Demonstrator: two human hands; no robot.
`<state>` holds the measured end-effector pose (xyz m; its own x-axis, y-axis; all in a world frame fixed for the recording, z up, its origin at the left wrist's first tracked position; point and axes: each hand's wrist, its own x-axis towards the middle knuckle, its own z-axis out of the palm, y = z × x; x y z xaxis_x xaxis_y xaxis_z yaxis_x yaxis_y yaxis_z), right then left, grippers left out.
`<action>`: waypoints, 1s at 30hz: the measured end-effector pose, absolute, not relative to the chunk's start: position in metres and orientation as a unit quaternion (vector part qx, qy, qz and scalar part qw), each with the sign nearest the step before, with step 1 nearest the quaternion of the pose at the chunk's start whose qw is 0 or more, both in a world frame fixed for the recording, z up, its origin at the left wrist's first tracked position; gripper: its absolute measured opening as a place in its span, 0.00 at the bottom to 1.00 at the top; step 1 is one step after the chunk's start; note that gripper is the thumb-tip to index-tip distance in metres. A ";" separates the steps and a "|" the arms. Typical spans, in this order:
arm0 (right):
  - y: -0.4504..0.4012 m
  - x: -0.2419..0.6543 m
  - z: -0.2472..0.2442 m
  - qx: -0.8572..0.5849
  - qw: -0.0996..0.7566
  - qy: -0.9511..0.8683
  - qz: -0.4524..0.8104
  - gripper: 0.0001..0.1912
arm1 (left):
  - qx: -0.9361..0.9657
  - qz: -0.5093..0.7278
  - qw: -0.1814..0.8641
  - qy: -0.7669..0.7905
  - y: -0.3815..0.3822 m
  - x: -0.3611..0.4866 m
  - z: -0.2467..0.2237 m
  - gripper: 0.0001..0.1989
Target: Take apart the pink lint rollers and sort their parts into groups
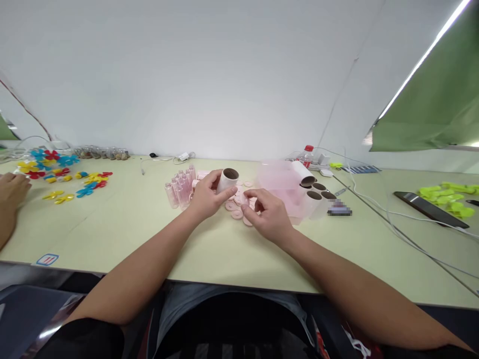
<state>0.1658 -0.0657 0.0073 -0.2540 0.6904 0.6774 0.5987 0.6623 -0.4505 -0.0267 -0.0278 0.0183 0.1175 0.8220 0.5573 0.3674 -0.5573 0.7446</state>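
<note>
My left hand (207, 196) is wrapped round a white cardboard tube (225, 181), tilted with its open brown-lined end up and toward the right. Just right of it, my right hand (267, 212) pinches a small pale pink disc (245, 198) between thumb and fingertips. Beneath and between both hands lies a loose spread of flat pink discs (236, 214) on the table. Several clear pink cylinders (181, 187) stand upright to the left of my left hand. Past my right hand is a translucent pink container (279, 174), partly hidden by that hand.
More cardboard tubes (313, 195) stand at the right, one white tube (302, 172) lying over them. A red-capped bottle (307, 155) is behind. Coloured plastic flower pieces (88, 188) lie left, near another person's hand (13, 192). A white cable (385, 212) and a dark phone-like device (428, 208) lie right.
</note>
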 end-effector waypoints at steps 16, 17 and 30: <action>-0.060 0.177 0.011 -0.343 0.536 -0.771 0.030 0.07 | 0.839 0.379 0.149 0.362 -0.033 -0.020 0.013 0.22; -0.061 0.177 0.011 -0.344 0.534 -0.772 0.032 0.07 | 0.840 0.377 0.148 0.362 -0.033 -0.020 0.013 0.22; -0.059 0.178 0.009 -0.355 0.526 -0.772 0.041 0.09 | 0.838 0.383 0.156 0.356 -0.033 -0.019 0.010 0.23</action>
<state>0.1776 -0.0589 0.0088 -0.1954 0.5911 0.7825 0.5045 0.7448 -0.4367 -0.0192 -0.0330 0.0103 0.4529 0.7167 0.5303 0.4772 -0.6973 0.5348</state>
